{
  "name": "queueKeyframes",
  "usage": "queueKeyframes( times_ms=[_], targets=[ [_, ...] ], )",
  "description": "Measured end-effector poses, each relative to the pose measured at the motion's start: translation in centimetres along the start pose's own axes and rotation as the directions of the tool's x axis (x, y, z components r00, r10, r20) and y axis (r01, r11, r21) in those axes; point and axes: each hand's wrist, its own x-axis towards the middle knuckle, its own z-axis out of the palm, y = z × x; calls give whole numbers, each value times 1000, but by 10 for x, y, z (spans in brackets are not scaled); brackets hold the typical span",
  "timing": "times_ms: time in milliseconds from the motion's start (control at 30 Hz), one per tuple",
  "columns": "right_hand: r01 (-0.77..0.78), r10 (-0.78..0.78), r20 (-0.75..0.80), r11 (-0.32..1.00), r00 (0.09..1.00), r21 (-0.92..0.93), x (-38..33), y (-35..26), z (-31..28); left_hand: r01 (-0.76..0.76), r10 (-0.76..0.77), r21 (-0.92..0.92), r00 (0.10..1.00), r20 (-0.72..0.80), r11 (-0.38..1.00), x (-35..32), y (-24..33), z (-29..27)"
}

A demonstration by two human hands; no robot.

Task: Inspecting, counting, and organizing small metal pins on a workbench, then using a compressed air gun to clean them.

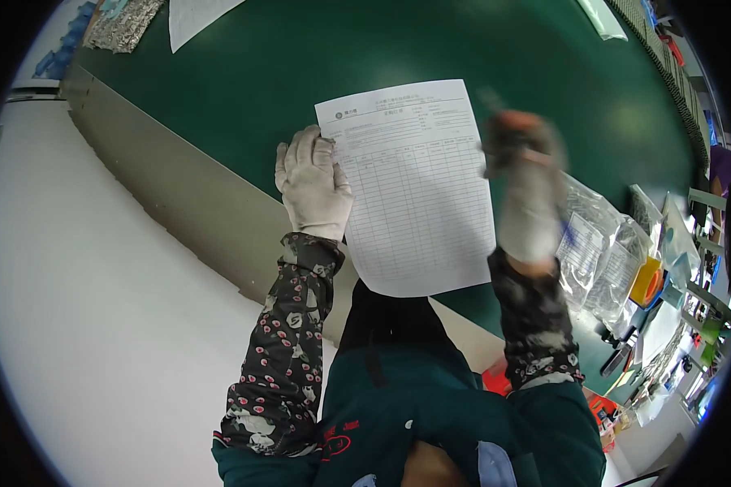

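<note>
White-gloved left hand: fingers almost straight, close together, gripping nothing; rests flat over left margin of printed sheet. Right hand: motion-blurred, just beyond right margin; dark, orange-topped shape at fingers; cannot tell opening or grip.

Printed sheet: lies between both hands' fingers, on green worktop; lower-left corner overhangs worktop edge. Possible faults: skewing, from light left-hand pressure; creasing at overhang, from a bump; snagging or tearing, from a low right-hand sweep.

Materials: thin, rectangular white paper, ruled grid; smooth worktop; crinkled clear plastic bags, right of right fingers; patterned dark cloth sleeves, below fingers.
</note>
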Motion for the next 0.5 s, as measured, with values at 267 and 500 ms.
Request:
queueKeyframes(
  times_ms=[267,500],
  targets=[
    [-419,414,-68,900,908,-119,2,73,15,-2,2,5,1000,-3,1000,4,1,-1],
    [-359,356,-119,933,927,1,1,71,16,-15,15,-4,1000,3,1000,5,0,-4]
  ],
)
